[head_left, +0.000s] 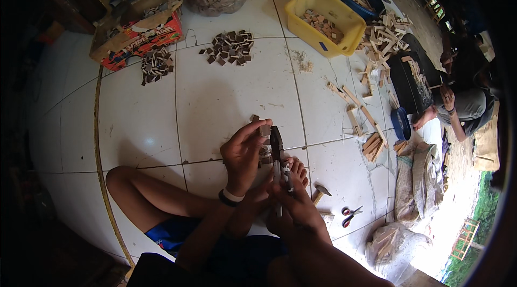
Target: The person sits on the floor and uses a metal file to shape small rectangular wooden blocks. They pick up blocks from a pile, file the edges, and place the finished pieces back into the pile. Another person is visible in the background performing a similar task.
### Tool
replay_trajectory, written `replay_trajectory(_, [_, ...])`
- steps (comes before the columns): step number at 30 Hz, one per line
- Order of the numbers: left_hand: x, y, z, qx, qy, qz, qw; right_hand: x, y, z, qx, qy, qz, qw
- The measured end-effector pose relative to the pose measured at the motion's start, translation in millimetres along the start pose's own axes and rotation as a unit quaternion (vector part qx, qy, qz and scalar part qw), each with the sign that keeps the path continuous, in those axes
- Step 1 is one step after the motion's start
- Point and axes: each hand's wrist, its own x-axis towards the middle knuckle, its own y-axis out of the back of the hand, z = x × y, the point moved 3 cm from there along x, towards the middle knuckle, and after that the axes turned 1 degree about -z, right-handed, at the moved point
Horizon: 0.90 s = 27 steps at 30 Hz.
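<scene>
My left hand (240, 156) pinches a small square brown wooden piece (264, 130) between thumb and fingertips. Closed around the handles of a dark and silver hand tool (277, 152) is my right hand (297, 207); the tool looks like a stapler or pliers, but its exact kind is unclear. Its dark upper end stands right beside the wooden piece; whether they touch I cannot tell. Below and behind my left hand, more small brown pieces lie on the floor, partly hidden. My bare foot (296, 171) is just beyond the tool.
Two piles of small brown pieces (229, 48) lie ahead, near a printed cardboard box (140, 39). A yellow tub (344, 44) holds wood bits. To the right are a hammer (321, 192), scissors (351, 215), wooden sticks (371, 144), sacks (412, 190) and a seated person (466, 106).
</scene>
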Motion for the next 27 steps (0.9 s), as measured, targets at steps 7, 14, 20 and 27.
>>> replay_trajectory(7, [-6, -10, -7, 0.086, 0.027, 0.064, 0.994, 20, 4, -10, -0.200, 0.016, 0.103, 0.974])
replay_trajectory(14, [-2, 2, -9, 0.071, 0.070, 0.053, 0.994, 15, 2, -14, -0.230, 0.053, 0.145, 0.961])
replay_trajectory(20, [16, 37, 13, -0.019, 0.194, 0.012, 0.981, 3, 32, -20, -0.156, 0.105, 0.198, 0.962])
replay_trajectory(27, [20, 39, 38, -0.049, 0.284, -0.051, 0.956, -4, 25, -18, -0.168, 0.147, 0.066, 0.972])
